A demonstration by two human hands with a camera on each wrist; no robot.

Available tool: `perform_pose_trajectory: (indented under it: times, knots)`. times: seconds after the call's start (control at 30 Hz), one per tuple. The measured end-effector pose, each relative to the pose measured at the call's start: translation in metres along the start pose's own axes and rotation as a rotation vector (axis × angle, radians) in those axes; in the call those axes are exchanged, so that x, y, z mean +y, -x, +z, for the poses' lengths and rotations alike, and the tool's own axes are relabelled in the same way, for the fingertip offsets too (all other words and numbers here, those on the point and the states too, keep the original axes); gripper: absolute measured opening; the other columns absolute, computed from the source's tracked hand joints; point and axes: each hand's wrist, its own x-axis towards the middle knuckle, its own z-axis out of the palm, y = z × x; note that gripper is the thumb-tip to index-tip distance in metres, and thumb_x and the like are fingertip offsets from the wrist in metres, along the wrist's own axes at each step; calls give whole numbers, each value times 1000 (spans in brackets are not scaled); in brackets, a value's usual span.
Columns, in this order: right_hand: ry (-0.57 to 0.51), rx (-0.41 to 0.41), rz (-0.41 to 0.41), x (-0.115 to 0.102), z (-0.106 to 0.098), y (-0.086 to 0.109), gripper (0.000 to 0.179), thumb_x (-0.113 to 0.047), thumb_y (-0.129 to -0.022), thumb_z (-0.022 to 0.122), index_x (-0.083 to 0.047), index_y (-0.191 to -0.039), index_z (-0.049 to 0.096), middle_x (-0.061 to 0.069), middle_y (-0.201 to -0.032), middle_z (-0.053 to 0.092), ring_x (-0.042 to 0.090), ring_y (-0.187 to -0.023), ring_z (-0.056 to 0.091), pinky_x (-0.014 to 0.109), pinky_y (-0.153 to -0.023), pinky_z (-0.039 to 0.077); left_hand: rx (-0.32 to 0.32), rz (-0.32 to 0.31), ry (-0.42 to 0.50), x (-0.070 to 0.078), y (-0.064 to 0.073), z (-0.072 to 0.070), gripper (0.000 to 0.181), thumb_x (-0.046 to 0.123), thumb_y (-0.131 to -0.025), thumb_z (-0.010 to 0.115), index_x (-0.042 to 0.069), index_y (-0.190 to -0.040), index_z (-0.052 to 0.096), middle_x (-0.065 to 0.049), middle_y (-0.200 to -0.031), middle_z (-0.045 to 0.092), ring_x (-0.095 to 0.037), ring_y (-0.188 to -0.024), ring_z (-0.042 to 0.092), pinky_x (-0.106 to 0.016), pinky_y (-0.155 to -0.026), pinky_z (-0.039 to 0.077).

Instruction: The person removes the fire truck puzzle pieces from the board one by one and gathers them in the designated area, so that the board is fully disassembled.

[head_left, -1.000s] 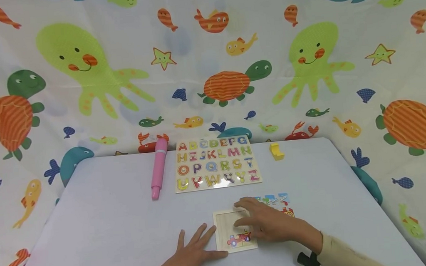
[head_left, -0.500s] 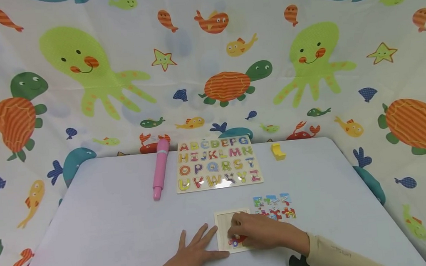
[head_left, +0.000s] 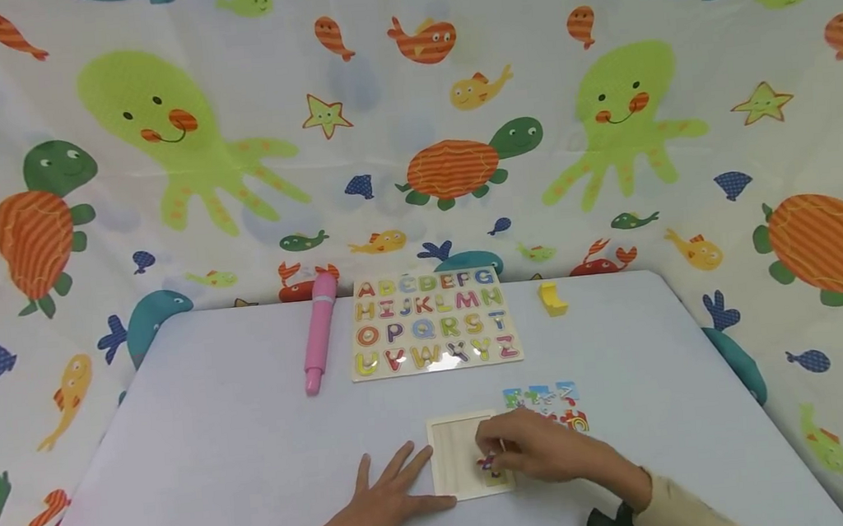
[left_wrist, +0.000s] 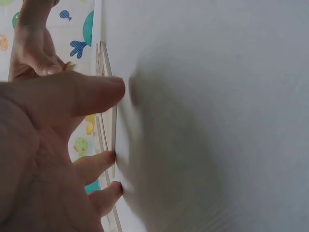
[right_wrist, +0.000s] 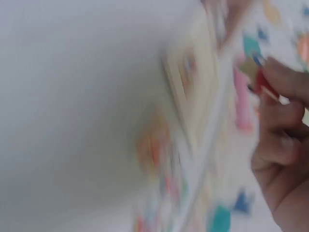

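Observation:
A small square wooden puzzle tray [head_left: 452, 459] lies on the white table before me. My left hand [head_left: 381, 506] is spread flat beside it, fingertips and thumb at its left and lower edges; the left wrist view shows fingertips [left_wrist: 104, 164] against the tray's side. My right hand [head_left: 547, 447] is over the tray's right side and pinches a jigsaw piece [right_wrist: 263, 82] with red and blue on it between thumb and finger. Another coloured piece [head_left: 495, 479] lies in the tray's lower right corner, partly hidden by the right hand. The right wrist view is blurred.
Several jigsaw pieces [head_left: 539, 394] lie in rows right of the tray, partly behind the right hand. Farther back are an alphabet board [head_left: 434, 324], a pink pen-shaped thing [head_left: 319, 333] and a small yellow object [head_left: 552, 300]. A printed sea-animal cloth [head_left: 382, 134] hangs behind the table.
My right hand reached into the tray, took hold of a jigsaw piece from its lower part and drew it up and right. My left hand stayed at the tray's edge.

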Motion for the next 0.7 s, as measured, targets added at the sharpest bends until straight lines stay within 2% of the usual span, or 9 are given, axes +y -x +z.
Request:
perform_pose_trajectory:
  times: [0.13,0.23,0.37,0.5,0.7]
  knots:
    - [-9,-13,120,17,-29,24,23,-5,-92,73,-22,-87,58,-16,-72,46,-1,-69,46,17,-59,39,5,-11,-12,1,-1,0,57,20,-85,80,49,-132,66,1,-166,32,-36,-153,22,-82,-108,14]
    - [8,-68,171,29,-38,38,23,-2,-90,73,-20,-88,60,-15,-72,46,-1,-69,47,18,-59,39,6,-18,-15,2,-2,0,57,20,-85,81,49,-131,66,1,-165,32,-36,-152,23,-82,-108,14]
    - [21,-115,173,41,-37,48,24,0,-89,72,-20,-87,59,-15,-72,44,-2,-70,46,18,-60,38,6,-17,-13,2,-3,0,57,19,-84,81,49,-131,66,0,-165,33,-36,-152,23,-82,-108,14]
    - [102,-83,183,48,-31,50,26,-1,-88,73,-22,-86,58,-15,-73,45,0,-72,45,19,-62,39,9,-14,-1,2,-3,0,58,18,-84,81,49,-132,66,0,-165,33,-36,-152,22,-82,-109,13]
    - [270,-34,221,49,-26,51,20,-12,-88,78,-26,-94,65,-17,-85,50,3,-80,46,21,-67,42,20,-5,-3,1,-4,2,58,18,-84,81,49,-131,66,0,-165,33,-37,-152,23,-82,-108,14]
